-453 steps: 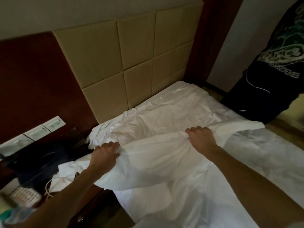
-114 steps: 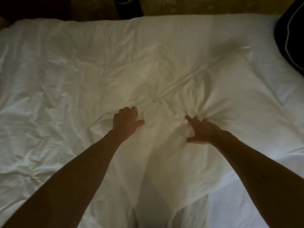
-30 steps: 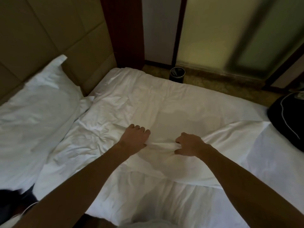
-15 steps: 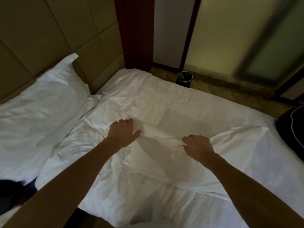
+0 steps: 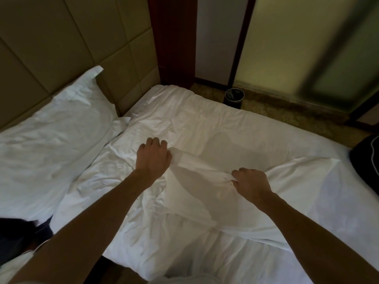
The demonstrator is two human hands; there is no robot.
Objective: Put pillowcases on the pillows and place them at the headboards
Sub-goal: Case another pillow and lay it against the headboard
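A white cased pillow (image 5: pixel 205 193) lies across the white bed (image 5: pixel 205 124) in front of me. My left hand (image 5: pixel 152 158) grips its upper edge near the left end, fingers curled into the cloth. My right hand (image 5: pixel 251 184) pinches the same edge further right, and a ridge of fabric is stretched between the two hands. The pillow's far corner (image 5: pixel 328 162) points right. Another white pillow (image 5: pixel 51 140) leans against the padded beige headboard (image 5: pixel 61 48) at the left.
A dark wood post (image 5: pixel 172 37) stands at the headboard's end. A small black bin (image 5: pixel 234 98) sits on the floor beyond the bed, before frosted glass panels (image 5: pixel 307 48). A black bag (image 5: pixel 367 162) lies at the bed's right edge. Dark furniture shows at lower left.
My hands have spread apart along the pillow's edge, the left sliding toward the headboard side, and the fabric ridge between them has lengthened. The view has stayed on the headboard corner.
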